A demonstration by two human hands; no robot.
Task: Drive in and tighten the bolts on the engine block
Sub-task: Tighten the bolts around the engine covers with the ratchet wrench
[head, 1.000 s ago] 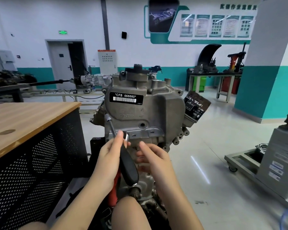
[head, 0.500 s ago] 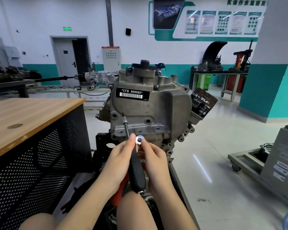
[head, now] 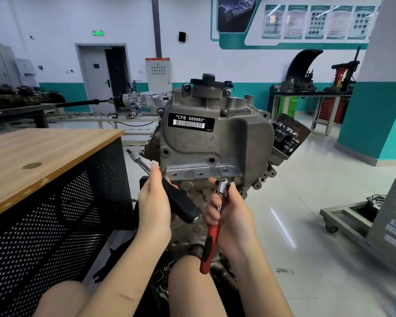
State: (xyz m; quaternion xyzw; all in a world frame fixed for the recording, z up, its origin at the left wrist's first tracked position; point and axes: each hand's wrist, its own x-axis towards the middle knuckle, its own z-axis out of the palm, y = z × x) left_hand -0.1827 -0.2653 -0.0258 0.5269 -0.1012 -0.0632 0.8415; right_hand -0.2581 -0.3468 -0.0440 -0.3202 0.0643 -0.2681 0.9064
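Two bare hands work below a heavy, rigid grey cast-metal engine block (head: 215, 143) at centre. Left hand (head: 154, 207) grips a black-handled driver (head: 180, 205); right hand (head: 232, 216) holds a red-handled chrome ratchet (head: 212, 236), best gripped low for leverage.

The worktop (head: 44, 154) is a light wood-grain slab over a black perforated metal side panel (head: 62, 225). A single small dark round mark or disc (head: 31, 165) lies on the wood, well back from the worktop's near edge; which of the two it is cannot be told. To the right of the worktop, the pale glossy floor (head: 306, 236) carries a grey wheeled cart (head: 352, 223), and beyond the worktop stands a low metal bench (head: 21, 110).
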